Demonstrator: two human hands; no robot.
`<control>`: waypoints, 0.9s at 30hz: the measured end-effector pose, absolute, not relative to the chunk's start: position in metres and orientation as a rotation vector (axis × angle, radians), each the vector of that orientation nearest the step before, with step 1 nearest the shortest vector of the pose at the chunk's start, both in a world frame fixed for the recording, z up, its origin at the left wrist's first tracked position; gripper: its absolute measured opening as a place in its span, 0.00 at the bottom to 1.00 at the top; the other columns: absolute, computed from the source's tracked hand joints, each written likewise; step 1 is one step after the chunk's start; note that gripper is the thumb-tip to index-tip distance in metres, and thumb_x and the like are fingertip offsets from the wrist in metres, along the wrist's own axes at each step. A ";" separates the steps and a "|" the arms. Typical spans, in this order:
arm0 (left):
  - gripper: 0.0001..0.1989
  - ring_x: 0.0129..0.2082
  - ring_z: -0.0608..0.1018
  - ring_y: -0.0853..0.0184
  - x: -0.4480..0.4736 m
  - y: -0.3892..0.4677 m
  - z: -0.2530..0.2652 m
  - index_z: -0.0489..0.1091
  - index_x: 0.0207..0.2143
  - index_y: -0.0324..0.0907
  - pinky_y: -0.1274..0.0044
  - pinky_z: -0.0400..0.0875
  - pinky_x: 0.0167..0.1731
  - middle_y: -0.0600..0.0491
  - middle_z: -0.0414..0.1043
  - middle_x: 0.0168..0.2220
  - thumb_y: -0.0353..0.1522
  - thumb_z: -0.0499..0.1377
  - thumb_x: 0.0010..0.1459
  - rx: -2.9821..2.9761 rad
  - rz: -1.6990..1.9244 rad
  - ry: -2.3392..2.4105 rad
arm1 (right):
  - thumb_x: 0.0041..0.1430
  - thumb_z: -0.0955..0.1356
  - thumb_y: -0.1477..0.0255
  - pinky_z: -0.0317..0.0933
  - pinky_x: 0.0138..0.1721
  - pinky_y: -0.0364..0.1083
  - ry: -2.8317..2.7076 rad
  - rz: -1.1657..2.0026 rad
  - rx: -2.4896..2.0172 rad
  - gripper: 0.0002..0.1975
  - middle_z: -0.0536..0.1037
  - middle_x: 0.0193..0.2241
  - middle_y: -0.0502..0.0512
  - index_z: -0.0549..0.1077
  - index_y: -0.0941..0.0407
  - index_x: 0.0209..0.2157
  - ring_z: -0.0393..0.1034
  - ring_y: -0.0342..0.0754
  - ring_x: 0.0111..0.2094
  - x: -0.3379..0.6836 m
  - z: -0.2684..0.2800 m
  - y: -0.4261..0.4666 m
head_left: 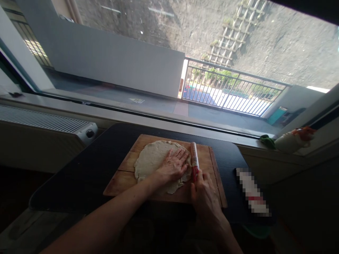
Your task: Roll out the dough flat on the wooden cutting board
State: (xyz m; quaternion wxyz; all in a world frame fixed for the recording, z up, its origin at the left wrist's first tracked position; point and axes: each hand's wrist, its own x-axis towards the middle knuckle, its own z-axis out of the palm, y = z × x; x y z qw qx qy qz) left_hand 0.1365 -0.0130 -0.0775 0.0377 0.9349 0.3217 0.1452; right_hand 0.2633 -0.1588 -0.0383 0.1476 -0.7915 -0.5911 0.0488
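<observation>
A wide, thin sheet of dough (152,160) with an uneven edge lies on a wooden board (127,174). Flat on the right part of the dough rests my left hand (174,164), its fingers stretched out and pointing away from me. My right hand (205,192) is wrapped round the near end of a slim rolling pin (194,155) with a pale, shiny upper part and a red patterned lower part. The pin points away from me and lies along the dough's right edge, which seems to curl up against it. My right palm is hidden from view.
The board lies on a dark table (87,173) with rounded corners. At the table's right a blurred-out flat object (253,192) lies. Behind runs a windowsill (148,118) with a pale pot (291,141) and a green cloth-like item (268,141). A radiator (47,118) stands left.
</observation>
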 end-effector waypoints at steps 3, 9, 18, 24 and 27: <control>0.25 0.64 0.53 0.59 0.137 -0.015 -0.077 0.53 0.62 0.44 0.56 0.41 0.61 0.46 0.52 0.64 0.42 0.43 0.65 2.852 0.475 0.992 | 0.59 0.61 0.74 0.61 0.42 0.45 -1.678 0.160 -2.290 0.22 0.69 0.43 0.62 0.62 0.63 0.55 0.68 0.51 0.42 0.266 -0.037 -0.160; 0.20 0.61 0.60 0.61 0.131 -0.026 -0.061 0.62 0.56 0.44 0.61 0.44 0.61 0.48 0.61 0.60 0.34 0.48 0.63 2.895 0.683 0.863 | 0.58 0.61 0.74 0.60 0.43 0.44 -1.718 0.152 -2.247 0.24 0.69 0.44 0.60 0.61 0.61 0.57 0.67 0.51 0.43 0.268 -0.041 -0.160; 0.13 0.48 0.71 0.63 0.129 -0.029 -0.053 0.69 0.46 0.44 0.67 0.58 0.54 0.50 0.70 0.48 0.33 0.49 0.63 2.896 0.720 0.793 | 0.58 0.61 0.74 0.60 0.42 0.44 -1.705 0.117 -2.264 0.24 0.68 0.44 0.61 0.61 0.62 0.56 0.67 0.50 0.42 0.255 -0.039 -0.164; 0.13 0.48 0.72 0.63 0.130 -0.028 -0.056 0.71 0.44 0.44 0.68 0.58 0.54 0.50 0.70 0.48 0.34 0.49 0.63 2.886 0.718 0.795 | 0.57 0.62 0.74 0.61 0.41 0.44 -1.701 0.118 -2.281 0.23 0.69 0.43 0.61 0.62 0.62 0.55 0.67 0.50 0.41 0.253 -0.037 -0.164; 0.14 0.49 0.71 0.63 0.130 -0.029 -0.056 0.70 0.46 0.44 0.67 0.57 0.55 0.50 0.70 0.49 0.33 0.49 0.63 2.874 0.719 0.809 | 0.58 0.62 0.73 0.61 0.41 0.45 -1.714 0.165 -2.272 0.22 0.69 0.43 0.61 0.63 0.62 0.55 0.68 0.51 0.41 0.250 -0.037 -0.162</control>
